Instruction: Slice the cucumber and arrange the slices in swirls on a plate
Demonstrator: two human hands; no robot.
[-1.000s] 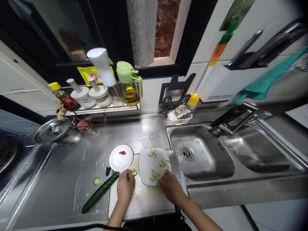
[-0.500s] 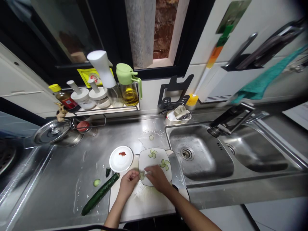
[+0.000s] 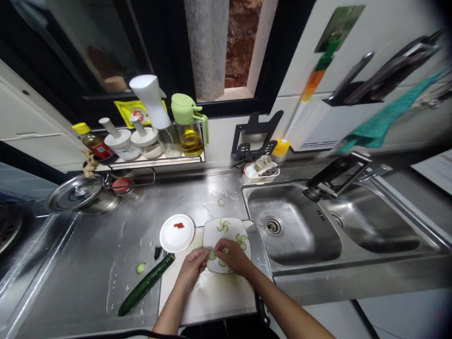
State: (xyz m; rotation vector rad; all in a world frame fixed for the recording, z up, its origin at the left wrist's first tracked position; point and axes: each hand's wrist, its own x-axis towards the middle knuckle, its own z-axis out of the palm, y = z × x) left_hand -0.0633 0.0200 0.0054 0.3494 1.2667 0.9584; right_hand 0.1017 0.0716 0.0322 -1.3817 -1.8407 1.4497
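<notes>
My left hand (image 3: pixel 194 264) is closed in a pinch at the near left edge of a white squarish plate (image 3: pixel 209 230). At its fingertips is a thin, pale green cucumber slice (image 3: pixel 211 255). Just right of it, over the plate, my right hand (image 3: pixel 231 256) has its fingers pressed together; whatever they hold is hidden. Curved cucumber pieces form pinwheel shapes on the plate, one at the back (image 3: pixel 223 225), another at the right (image 3: pixel 242 241). More pieces show partly below my right hand. The plate rests on a pale cutting board (image 3: pixel 212 299).
A round white plate (image 3: pixel 173 242) with a red dab stands left of the squarish one. Nearby lie a long cucumber (image 3: pixel 146 285), a cut end (image 3: pixel 157 252) and a round slice (image 3: pixel 141 268). A steel sink (image 3: pixel 296 226) is at right, a condiment rack (image 3: pixel 158 162) behind.
My right hand has lifted slightly and turned, uncovering cucumber pieces on the near part of the plate. The left hand stays close by with the slice at its fingertips.
</notes>
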